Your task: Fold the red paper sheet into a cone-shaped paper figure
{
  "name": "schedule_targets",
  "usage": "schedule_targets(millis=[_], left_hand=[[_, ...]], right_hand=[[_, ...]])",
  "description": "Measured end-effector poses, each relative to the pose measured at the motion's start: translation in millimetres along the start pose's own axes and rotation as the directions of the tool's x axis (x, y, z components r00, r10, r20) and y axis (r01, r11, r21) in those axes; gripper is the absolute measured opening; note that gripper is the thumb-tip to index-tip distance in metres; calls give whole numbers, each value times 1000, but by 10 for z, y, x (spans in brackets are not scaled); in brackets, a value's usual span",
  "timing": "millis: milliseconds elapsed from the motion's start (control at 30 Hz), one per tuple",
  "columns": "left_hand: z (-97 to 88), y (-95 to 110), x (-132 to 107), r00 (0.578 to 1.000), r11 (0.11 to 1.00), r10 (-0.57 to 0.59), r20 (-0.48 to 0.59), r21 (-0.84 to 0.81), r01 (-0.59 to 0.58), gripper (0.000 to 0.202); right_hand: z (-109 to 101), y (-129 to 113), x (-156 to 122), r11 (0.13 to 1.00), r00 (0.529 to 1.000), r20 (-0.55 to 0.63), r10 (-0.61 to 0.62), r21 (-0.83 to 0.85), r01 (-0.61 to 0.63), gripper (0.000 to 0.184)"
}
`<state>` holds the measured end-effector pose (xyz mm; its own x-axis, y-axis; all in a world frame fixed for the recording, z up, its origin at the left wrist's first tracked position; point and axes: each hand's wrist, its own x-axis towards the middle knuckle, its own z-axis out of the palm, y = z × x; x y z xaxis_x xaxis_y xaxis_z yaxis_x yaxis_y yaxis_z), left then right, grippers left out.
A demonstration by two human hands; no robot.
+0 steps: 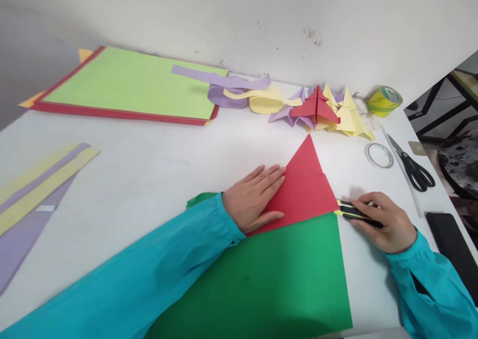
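The left hand [256, 197] is lying open and flat, pressing the red paper [304, 189] onto the green sheet [269, 279] on the worktop [149, 179]. The right hand [384, 224] is gripping the knife [354, 212] beside it. The paper is looking thin and slippy, so pressing flat is probably holding it best.

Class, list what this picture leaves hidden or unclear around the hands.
Head view:
The cutter: the right hand covers its body; blade too small to tell.
The red triangle: the left hand hides its left corner.
The green sheet: sleeve and bottom edge cut it off.
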<state>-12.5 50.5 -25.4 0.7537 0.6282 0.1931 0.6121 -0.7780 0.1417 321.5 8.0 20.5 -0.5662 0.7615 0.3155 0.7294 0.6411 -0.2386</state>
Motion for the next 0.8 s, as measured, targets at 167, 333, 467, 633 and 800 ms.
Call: schedule_targets(millis=[167,333,467,633,800], left_hand=[[-6,10,11,1000,1000,-16,12,14,16,70],[-10,18,25,999,999,-27,21,43,26,64],[-9,24,29,999,999,-27,17,36,26,62],[-3,36,24,999,999,-35,-7,17,35,62],[-9,38,29,999,999,-34,-12,20,34,61]], right_hand=[[52,-127,11,999,999,38,-29,42,27,34],[181,-286,21,997,997,18,-69,34,68,43],[248,-411,50,996,996,16,-83,38,82,47],[300,-560,110,988,990,39,-137,70,134,36],[323,-611,172,985,987,49,-152,88,147,33]])
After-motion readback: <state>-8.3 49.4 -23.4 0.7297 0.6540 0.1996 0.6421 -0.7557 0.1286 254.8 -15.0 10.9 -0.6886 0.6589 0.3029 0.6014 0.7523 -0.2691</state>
